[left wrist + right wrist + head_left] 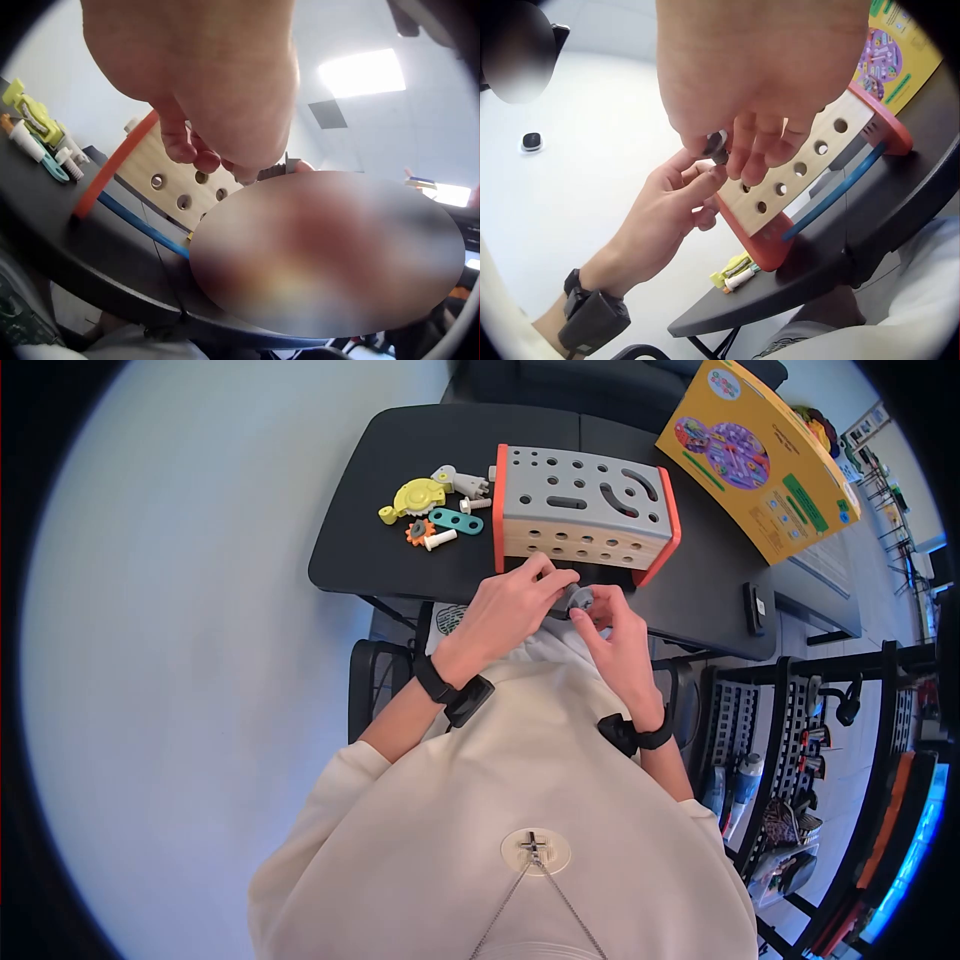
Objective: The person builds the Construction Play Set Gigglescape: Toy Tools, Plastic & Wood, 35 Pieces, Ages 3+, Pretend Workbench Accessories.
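Observation:
Both hands meet in front of the toy workbench (575, 485), near the table's front edge. The right hand (622, 635) pinches a small grey round part (580, 598) between thumb and fingers. From the other side, the left hand (510, 610) holds the same grey piece by its narrower end. In the right wrist view, the grey part (716, 144) shows between the right hand (757, 82) and the left fingertips (714, 174). The left wrist view shows the left hand (202, 82) with curled fingers, and only a dark ridged bit of the part (276, 169).
Left of the workbench lie a yellow saw-like toy (418, 497), a teal strip (456, 521), an orange gear (420, 533) and white bolts (441, 540). A yellow box (760, 460) stands at the back right. A black object (754, 609) lies near the table's right end.

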A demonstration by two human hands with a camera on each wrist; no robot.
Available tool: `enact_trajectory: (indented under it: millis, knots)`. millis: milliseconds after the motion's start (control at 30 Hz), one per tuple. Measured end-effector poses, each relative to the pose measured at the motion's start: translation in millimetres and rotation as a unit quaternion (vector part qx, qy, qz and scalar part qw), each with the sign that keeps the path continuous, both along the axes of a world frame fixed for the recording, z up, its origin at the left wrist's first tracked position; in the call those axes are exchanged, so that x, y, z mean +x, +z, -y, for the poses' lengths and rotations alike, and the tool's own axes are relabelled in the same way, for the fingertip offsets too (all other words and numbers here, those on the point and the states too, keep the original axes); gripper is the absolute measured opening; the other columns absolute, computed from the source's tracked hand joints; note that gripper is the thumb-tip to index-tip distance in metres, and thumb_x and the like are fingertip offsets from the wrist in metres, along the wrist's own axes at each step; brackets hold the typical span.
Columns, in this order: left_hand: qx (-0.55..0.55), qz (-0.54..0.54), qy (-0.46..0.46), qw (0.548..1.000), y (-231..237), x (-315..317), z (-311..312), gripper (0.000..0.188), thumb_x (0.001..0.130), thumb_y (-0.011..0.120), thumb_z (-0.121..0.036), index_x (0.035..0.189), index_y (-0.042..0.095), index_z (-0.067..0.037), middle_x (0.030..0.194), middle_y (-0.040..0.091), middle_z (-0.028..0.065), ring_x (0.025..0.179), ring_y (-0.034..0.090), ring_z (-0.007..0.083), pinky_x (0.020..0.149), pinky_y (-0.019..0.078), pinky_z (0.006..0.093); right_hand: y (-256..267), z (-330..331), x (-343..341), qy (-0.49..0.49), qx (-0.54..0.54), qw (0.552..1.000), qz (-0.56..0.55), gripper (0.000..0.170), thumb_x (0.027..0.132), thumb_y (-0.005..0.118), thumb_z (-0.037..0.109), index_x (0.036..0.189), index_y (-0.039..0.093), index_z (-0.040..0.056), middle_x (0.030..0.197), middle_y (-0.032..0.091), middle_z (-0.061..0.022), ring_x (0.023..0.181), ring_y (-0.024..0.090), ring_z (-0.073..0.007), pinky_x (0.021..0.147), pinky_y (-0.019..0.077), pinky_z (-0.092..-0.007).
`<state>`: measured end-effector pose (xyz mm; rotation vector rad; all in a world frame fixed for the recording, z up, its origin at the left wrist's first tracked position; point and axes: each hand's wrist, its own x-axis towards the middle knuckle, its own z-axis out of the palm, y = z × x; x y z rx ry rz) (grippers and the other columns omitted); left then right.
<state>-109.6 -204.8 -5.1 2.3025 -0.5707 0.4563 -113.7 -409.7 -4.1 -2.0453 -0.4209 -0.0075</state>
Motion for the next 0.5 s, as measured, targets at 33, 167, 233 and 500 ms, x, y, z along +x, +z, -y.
enact_trajectory:
  millis: [33, 167, 233, 500]
  knots:
    - [0.011, 0.0, 0.007, 1.0, -0.5, 0.5, 1.3, 0.025, 0.096, 0.072, -0.009, 0.121, 0.073, -0.012, 0.1, 0.064, 0.0055, 0.077, 0.071, 0.0275, 0.066, 0.0577, 0.0391, 1.5, 1.7, 0.8, -0.008, -0.013, 1.0, 0.01, 0.037, 0.097, 0.073, 0.015, 0.13, 0.063, 0.0012, 0.091, 0.075, -0.0121, 0.081, 0.073, -0.025, 0.076, 0.0566, -0.0355]
    - [0.01, 0.009, 0.009, 1.0, -5.6, 5.2, 6.6, 0.028, 0.097, 0.072, -0.01, 0.125, 0.071, -0.013, 0.101, 0.064, 0.006, 0.077, 0.071, 0.0279, 0.066, 0.0579, 0.0397, 6.7, 2.5, 2.3, -0.032, -0.058, 0.997, 0.05, 0.034, 0.096, 0.074, 0.013, 0.127, 0.067, 0.0001, 0.089, 0.074, -0.0128, 0.079, 0.073, -0.0251, 0.074, 0.0575, -0.0368]
    - [0.01, 0.01, 0.03, 0.999, -0.7, 4.1, 7.5, 0.031, 0.097, 0.072, -0.01, 0.127, 0.069, -0.013, 0.103, 0.064, 0.0067, 0.08, 0.072, 0.0279, 0.066, 0.0582, 0.04, 6.7, 3.0, 4.7, -0.082, -0.038, 0.995, 0.052, 0.038, 0.095, 0.074, 0.013, 0.13, 0.067, 0.0005, 0.089, 0.075, -0.0131, 0.081, 0.074, -0.0266, 0.074, 0.0582, -0.0375]
    - [-0.113, -0.023, 0.13, 0.985, -9.4, 3.1, -23.0, 0.041, 0.099, 0.066, -0.001, 0.138, 0.059, -0.011, 0.105, 0.059, 0.0061, 0.069, 0.057, 0.0178, 0.067, 0.052, 0.0324, -13.1, 12.7, 30.6, -0.168, -0.063, 0.98, 0.092, 0.038, 0.097, 0.073, 0.014, 0.132, 0.066, -0.0002, 0.095, 0.077, -0.0142, 0.083, 0.075, -0.0277, 0.076, 0.0581, -0.0373]
